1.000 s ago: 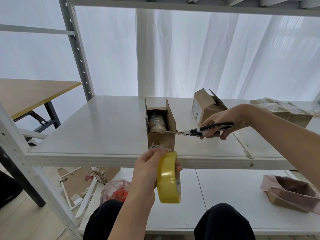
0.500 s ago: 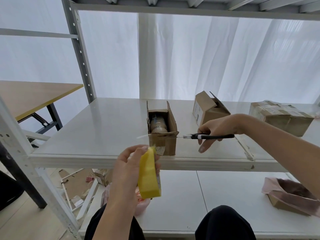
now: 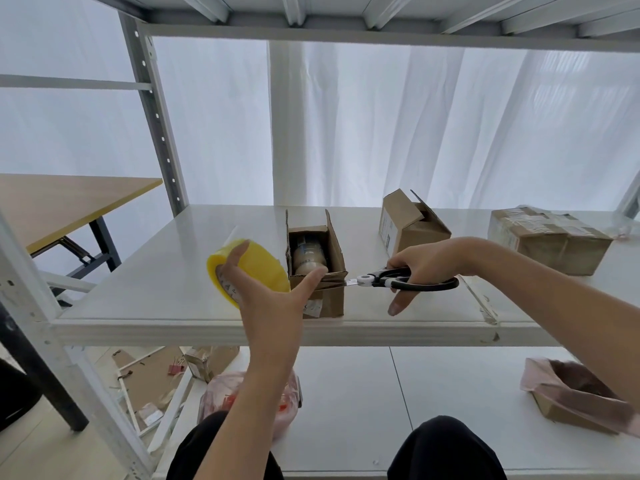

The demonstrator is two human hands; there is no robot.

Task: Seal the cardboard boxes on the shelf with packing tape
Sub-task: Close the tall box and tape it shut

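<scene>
A small open cardboard box (image 3: 329, 303) with a jar inside stands near the front edge of the white shelf (image 3: 173, 271). My left hand (image 3: 266, 292) holds a yellow roll of packing tape (image 3: 256, 265) just left of the box, thumb reaching to the box's top. My right hand (image 3: 426, 261) grips black-handled scissors (image 3: 405, 280), blades pointing left at the box's front flap. Further right stand a second open box (image 3: 412, 230) and a taped box (image 3: 550, 240).
A lower shelf holds a pink-lined open box (image 3: 571, 393) at the right and a pink bag (image 3: 221, 396) at the left. A wooden table (image 3: 62, 202) stands to the left. Cardboard scraps lie on the floor. A clear strip (image 3: 481, 303) lies on the shelf right of the scissors.
My left hand has raised the tape roll from below the shelf edge up to the left side of the open box. The scissors stay at the box's front flap.
</scene>
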